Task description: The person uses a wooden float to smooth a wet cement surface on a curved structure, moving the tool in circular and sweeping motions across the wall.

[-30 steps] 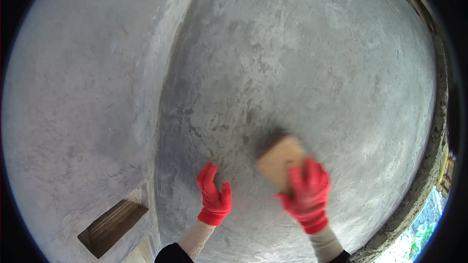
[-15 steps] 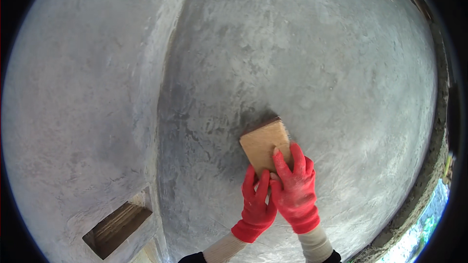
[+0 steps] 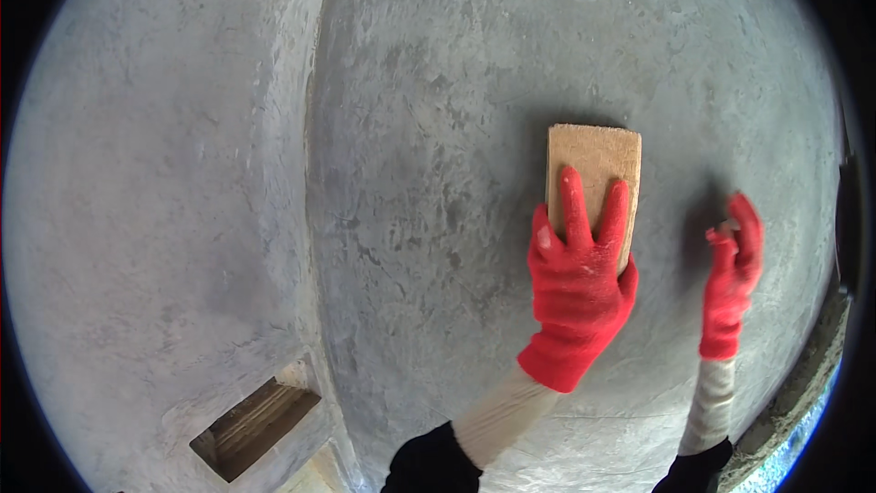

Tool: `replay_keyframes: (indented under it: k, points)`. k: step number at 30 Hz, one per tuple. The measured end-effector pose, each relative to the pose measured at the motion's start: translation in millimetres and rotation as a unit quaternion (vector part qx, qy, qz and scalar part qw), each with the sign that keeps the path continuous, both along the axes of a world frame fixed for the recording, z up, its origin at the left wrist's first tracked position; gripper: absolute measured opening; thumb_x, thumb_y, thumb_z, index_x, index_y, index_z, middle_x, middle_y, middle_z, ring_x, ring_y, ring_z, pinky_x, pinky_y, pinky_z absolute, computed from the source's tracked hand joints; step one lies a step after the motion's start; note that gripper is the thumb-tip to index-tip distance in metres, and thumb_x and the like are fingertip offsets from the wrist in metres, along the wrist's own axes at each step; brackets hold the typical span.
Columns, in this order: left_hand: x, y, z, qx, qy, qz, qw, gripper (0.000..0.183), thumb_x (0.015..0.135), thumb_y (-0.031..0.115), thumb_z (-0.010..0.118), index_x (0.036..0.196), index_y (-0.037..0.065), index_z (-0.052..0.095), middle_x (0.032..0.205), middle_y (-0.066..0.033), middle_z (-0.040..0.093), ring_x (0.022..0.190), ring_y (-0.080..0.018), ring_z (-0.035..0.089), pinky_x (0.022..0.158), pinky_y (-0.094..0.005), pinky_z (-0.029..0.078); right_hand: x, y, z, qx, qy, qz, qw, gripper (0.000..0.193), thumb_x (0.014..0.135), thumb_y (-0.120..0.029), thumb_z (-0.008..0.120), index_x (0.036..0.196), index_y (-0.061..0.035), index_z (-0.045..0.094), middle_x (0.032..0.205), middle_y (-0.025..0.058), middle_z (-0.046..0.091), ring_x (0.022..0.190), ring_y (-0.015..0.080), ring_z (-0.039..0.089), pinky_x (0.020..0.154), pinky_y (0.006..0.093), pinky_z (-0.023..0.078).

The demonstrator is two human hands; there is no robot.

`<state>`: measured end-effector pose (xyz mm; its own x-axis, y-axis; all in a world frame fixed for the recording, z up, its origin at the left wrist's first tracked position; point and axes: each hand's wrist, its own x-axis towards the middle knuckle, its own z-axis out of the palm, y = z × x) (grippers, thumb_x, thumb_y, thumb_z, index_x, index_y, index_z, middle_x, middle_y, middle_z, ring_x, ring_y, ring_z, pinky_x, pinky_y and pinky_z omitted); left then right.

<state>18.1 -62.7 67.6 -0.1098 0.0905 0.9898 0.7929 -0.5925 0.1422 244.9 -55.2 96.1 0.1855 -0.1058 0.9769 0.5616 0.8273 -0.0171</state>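
My left hand point(image 3: 581, 288), in a red glove with a pale cuff, grips a flat tan wooden block point(image 3: 598, 148) from its lower end. Two fingers lie spread over the block's face, and others hold its sides. The block is upright against the grey plastered wall point(image 3: 438, 219); its underside is hidden. Off to the right, my red-gloved right hand point(image 3: 733, 278) is apart from the block, near the wall, above its own dark shadow. Its fingers are curled together, somewhat blurred. A small pale-brown spot shows between the fingertips; I cannot tell what it is.
A raised vertical ridge point(image 3: 310, 128) in the plaster divides the wall left of the block. Low on the left is a rectangular recess point(image 3: 255, 427) with a brown inside. At the lower right the wall ends in a rough edge point(image 3: 803, 379), with bright light beyond.
Both hands were together on the tilted block. The block has moved up and right and now stands upright in my left hand. My right hand has left it and moved right.
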Motion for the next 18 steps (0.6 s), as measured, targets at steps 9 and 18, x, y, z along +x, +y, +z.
replay_keyframes:
  k: [9, 18]
  points:
    - [-167, 68, -21, -0.011, -0.211, 0.028, 0.977, 0.081, 0.081, 0.021, 0.074, 0.151, 0.009, 0.035, 0.155, -0.0278, 0.024, 0.130, -0.0442, 0.044, 0.101, -0.0561, 0.040, 21, 1, -2, 0.006, -0.007, -0.099, 0.995, 0.029, 0.097, -0.002, 0.048, 0.123, -0.0002, 0.061, 0.129, 0.0116, 0.058, 0.104, 0.0182, 0.058, 0.078, 0.0278, 0.054]
    - [-61, 38, 19, 0.096, 0.102, 0.086, 0.986, 0.081, 0.075, 0.024, 0.076, 0.146, 0.009, 0.040, 0.149, -0.0263, 0.034, 0.122, -0.0432, 0.047, 0.098, -0.0565, 0.041, 34, -7, -10, 0.001, 0.027, -0.098, 0.995, 0.029, 0.095, -0.002, 0.047, 0.119, -0.0011, 0.064, 0.129, 0.0106, 0.059, 0.105, 0.0170, 0.059, 0.075, 0.0248, 0.051]
